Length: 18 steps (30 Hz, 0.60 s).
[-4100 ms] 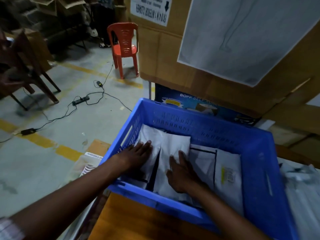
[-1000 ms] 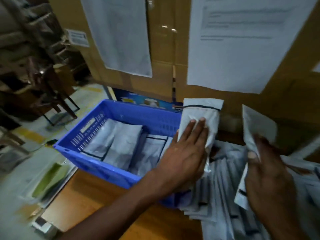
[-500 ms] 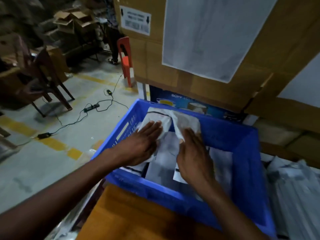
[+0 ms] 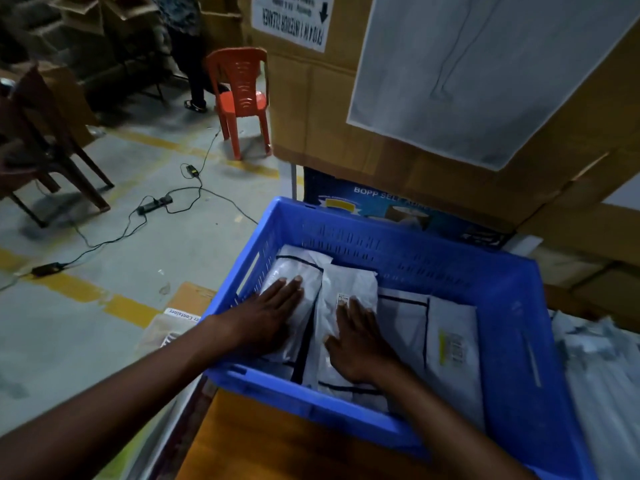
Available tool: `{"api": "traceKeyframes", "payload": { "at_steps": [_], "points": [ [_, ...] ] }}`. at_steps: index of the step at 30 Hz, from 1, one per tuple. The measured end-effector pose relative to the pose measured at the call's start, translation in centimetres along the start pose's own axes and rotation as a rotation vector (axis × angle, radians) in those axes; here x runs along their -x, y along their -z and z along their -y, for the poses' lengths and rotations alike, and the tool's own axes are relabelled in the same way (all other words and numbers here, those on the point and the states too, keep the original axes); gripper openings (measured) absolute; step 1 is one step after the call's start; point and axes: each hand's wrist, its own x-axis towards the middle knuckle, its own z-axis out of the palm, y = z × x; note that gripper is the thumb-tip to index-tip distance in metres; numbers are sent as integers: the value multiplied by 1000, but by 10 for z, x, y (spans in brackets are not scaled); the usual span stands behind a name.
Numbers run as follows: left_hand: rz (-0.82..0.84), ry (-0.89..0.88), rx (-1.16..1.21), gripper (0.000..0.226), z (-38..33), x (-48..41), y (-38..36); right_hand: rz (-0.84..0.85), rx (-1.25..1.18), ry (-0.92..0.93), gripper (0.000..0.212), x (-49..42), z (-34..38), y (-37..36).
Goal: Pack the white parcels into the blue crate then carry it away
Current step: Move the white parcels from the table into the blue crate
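— White parcels point(image 4: 349, 282): where are they found?

— Several are laid flat, side by side, in the bottom of the blue crate point(image 4: 512, 306), which is set on the wooden desk point(image 4: 259, 441). A further heap point(image 4: 595, 362) of pale parcels is seen on the desk just beside the crate's right wall.

— And the hands?

— The left hand point(image 4: 266, 317) is pressed on the leftmost parcel and the right hand point(image 4: 360, 344) on the one next to it. The fingers point(image 4: 292, 289) are held straight and flat; nothing is gripped.

— Which step is judged to be in hand?

— Packing: two parcels are being flattened into place. Only a low layer is visible in the crate, so carrying is not yet called for.

— What is called for next?

— The heap should be reached for, and more parcels brought over the rim and stacked evenly, so that the load is kept level when the crate is lifted.
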Motion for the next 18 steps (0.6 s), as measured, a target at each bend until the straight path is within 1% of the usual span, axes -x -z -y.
{"api": "traceKeyframes", "payload": {
  "at_steps": [3, 6, 12, 14, 15, 16, 18],
  "points": [
    [65, -10, -53, 81, -2, -1, -2, 15, -25, 2, 76, 0, 4, -2],
    [92, -8, -56, 85, -4, 0, -2, -39, -18, 2, 84, -5, 10, -11],
    [19, -14, -48, 92, 3, 2, -5, -95, -77, -19, 94, -18, 18, -20],
    [-45, 2, -27, 93, 2, 8, -5, -89, -100, -1, 95, -16, 18, -18],
    [-113, -7, -1, 92, 4, 11, -6, -87, -109, 8, 94, -13, 18, -16],
    [-248, -40, -1, 89, 4, 10, -10, -101, -113, 18, 92, -7, 18, -13],
    [-412, -23, -73, 84, -2, 9, -14, -175, -119, 46, 88, 13, 13, -3]
  ]
}}
